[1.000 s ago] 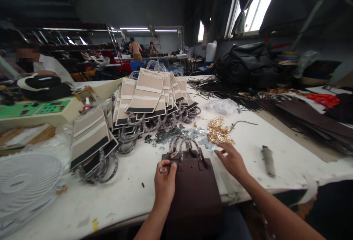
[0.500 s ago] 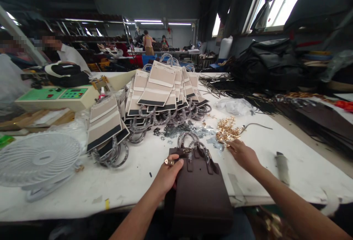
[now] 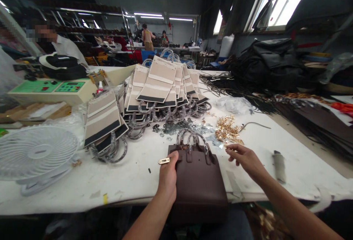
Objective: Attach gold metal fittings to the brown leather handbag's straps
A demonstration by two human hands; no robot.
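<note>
Head view: left hand (image 3: 167, 176) on brown bag (image 3: 199, 181).

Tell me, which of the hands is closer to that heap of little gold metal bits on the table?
The right hand. It hovers at the near edge of the gold bits. The left hand is farther off, resting on the brown bag and pinching a small gold clasp.

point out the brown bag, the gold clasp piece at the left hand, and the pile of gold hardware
brown bag (image 3: 199, 185), head view, middle of its front panel.
gold clasp piece (image 3: 163, 161), head view, centre of the flat metal tab.
pile of gold hardware (image 3: 226, 129), head view, middle of the heap.
</note>
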